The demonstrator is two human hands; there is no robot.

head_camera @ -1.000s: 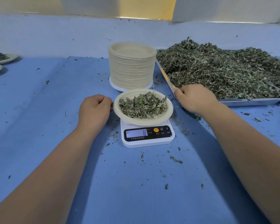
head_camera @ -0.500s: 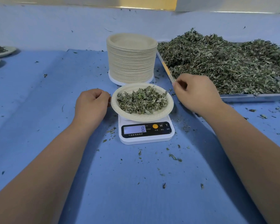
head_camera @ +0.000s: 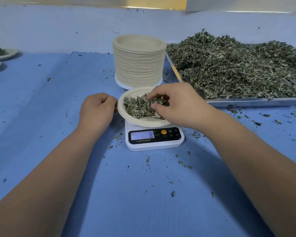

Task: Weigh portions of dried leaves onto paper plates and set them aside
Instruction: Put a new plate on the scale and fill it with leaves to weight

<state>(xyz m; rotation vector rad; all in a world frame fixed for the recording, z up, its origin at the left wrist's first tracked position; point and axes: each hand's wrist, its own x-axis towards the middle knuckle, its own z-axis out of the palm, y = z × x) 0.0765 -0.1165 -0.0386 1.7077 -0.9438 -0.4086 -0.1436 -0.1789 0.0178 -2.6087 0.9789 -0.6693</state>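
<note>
Adjusting the portion, I think: my right hand (head_camera: pixel 174 103) pinches leaves (head_camera: pixel 135 108) in the plate (head_camera: pixel 122 115) on the scale (head_camera: pixel 154 144); left hand (head_camera: pixel 97 108) curled beside the rim, grip unclear; next, recheck the reading

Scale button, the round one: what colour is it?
Orange; the button shows best in the head view.
</note>
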